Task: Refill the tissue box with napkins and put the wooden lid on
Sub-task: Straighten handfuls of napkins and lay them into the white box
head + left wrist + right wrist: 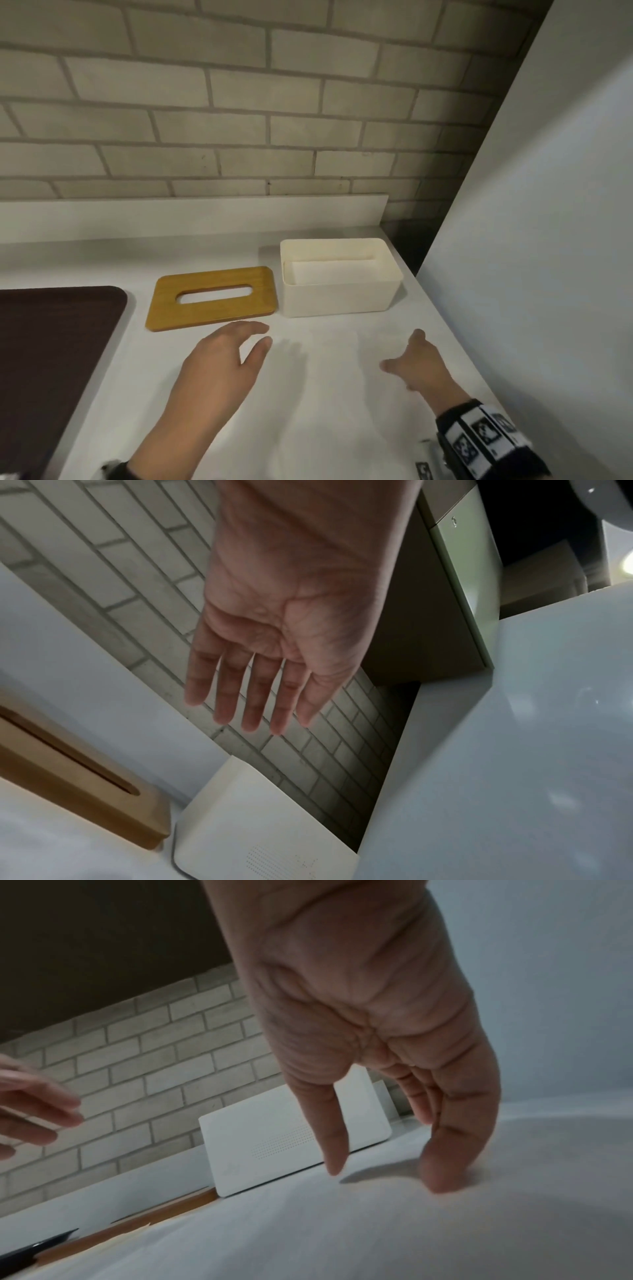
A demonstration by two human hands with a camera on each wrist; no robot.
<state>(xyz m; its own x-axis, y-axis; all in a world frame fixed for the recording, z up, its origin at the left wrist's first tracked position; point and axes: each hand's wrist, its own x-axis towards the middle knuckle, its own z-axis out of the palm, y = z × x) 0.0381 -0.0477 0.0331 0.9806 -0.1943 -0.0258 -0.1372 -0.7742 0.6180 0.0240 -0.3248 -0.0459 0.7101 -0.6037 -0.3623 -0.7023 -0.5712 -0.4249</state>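
A cream tissue box (339,294) stands open-topped on the white counter (325,411), with white napkins (334,271) lying inside it. Left of it the wooden lid (212,298) with an oval slot lies flat on the counter. My left hand (222,370) hovers just in front of the lid, fingers straight and spread, holding nothing. In the left wrist view the open palm (291,610) shows above the lid (68,777) and box (246,818). My right hand (416,363) is in front of the box, empty, its fingertips (441,1177) down near the counter.
A dark brown tray (51,363) lies at the left. A brick wall (239,102) backs the counter, and a tall white panel (548,240) closes off the right side beside the box.
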